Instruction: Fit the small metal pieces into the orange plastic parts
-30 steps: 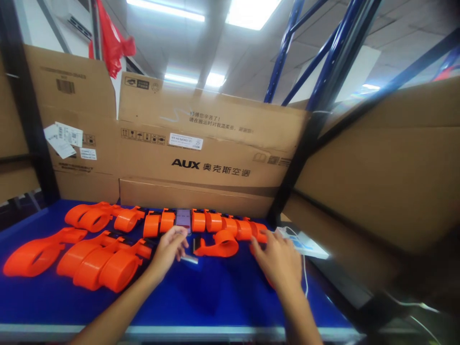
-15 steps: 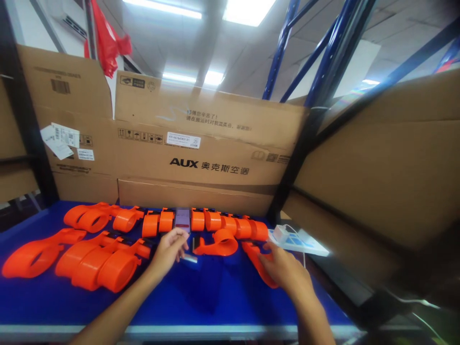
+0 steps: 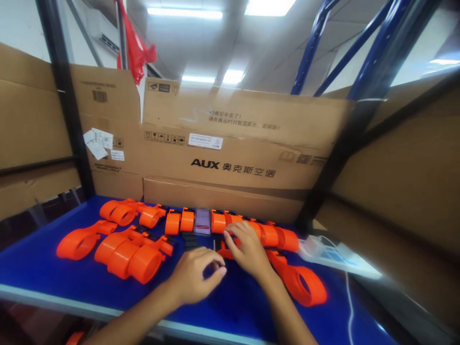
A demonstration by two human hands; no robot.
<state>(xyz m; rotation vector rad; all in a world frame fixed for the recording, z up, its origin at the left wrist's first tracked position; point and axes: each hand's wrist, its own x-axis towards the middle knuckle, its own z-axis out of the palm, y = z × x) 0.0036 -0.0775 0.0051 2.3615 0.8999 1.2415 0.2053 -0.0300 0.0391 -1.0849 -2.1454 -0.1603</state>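
Note:
My left hand (image 3: 197, 276) is low over the middle of the blue table, its fingers loosely curled and the thumb a little apart from them. I see nothing in it, though its palm side is hidden. Just beyond it lies a black ridged piece (image 3: 189, 241). My right hand (image 3: 247, 247) reaches over an orange strap coil (image 3: 224, 252), thumb and fingers apart. The hand covers most of that coil; whether it touches it I cannot tell. Right of my right forearm, another orange strap coil (image 3: 312, 287) rests on the table.
Orange coils with black buckles line the back (image 3: 287, 239), and more stand at the front left (image 3: 143, 266). A phone (image 3: 203, 221) sits among the back row. A white power strip (image 3: 345, 261) with a cable is at the right edge. Cardboard panels (image 3: 244, 191) wall the back.
My right hand has left the right-hand coil and moved left to the middle one. My left hand has come nearer. A small silvery piece by it no longer shows. The view has turned left.

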